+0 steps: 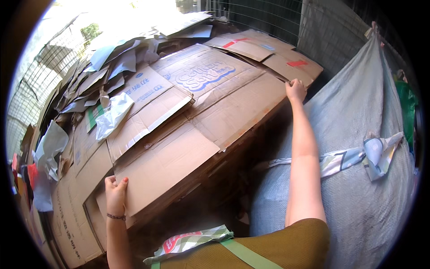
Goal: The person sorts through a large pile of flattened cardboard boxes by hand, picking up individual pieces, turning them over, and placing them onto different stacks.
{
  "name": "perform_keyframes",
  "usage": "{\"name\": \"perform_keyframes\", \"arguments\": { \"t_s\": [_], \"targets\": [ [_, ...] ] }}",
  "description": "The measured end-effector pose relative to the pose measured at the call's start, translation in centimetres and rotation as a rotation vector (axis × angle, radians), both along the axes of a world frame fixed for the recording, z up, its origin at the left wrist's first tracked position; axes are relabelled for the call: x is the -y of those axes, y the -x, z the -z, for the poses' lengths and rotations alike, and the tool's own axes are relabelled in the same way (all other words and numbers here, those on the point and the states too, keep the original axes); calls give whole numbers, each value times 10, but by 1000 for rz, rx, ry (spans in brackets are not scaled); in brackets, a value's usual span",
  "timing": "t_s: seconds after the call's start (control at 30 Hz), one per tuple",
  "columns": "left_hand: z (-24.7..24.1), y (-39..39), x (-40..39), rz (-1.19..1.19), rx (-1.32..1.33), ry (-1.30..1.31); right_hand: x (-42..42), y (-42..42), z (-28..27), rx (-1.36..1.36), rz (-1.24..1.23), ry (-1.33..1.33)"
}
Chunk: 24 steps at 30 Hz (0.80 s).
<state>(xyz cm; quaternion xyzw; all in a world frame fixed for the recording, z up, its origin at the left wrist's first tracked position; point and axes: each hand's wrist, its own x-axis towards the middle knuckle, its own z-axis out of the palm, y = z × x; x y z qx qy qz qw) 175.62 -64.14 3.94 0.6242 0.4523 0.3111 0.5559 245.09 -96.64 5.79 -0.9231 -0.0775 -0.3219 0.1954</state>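
Observation:
A large flattened cardboard box (231,101) with blue print lies across a tall stack of flattened cartons. My right hand (296,90) pinches its far right corner, fingers closed on the edge. My left hand (116,195), with a thin bracelet at the wrist, grips the near left edge of a plain cardboard flap (168,168), thumb on top. Whether that flap belongs to the same box, I cannot tell. Over the left part lies another flattened carton (147,114) with a pale torn edge, and a crumpled white plastic sheet (114,116) rests on it.
A big grey woven sack (352,117), tied round with a printed cloth strip (339,163), bulges close at my right. Loose paper and card scraps (124,57) heap along the back left. Wire mesh fencing (262,13) runs behind the pile. Dark shadow lies below the stack's near edge.

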Motion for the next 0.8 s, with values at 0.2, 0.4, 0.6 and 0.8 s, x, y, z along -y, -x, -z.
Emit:
{"name": "perform_keyframes", "arguments": {
  "t_s": [0.2,0.4,0.6,0.8],
  "targets": [
    [6,-1,-7,26,-105,32,-36,28,68,-222,49,-272],
    [-5,2,-7,86,-110,82,-33,50,53,-324,194,-626],
    [-8,-1,-17,135,-121,107,-33,65,47,-345,156,-751],
    [-1,26,-14,53,-112,42,-68,65,51,-488,85,-813]
  ]
}}
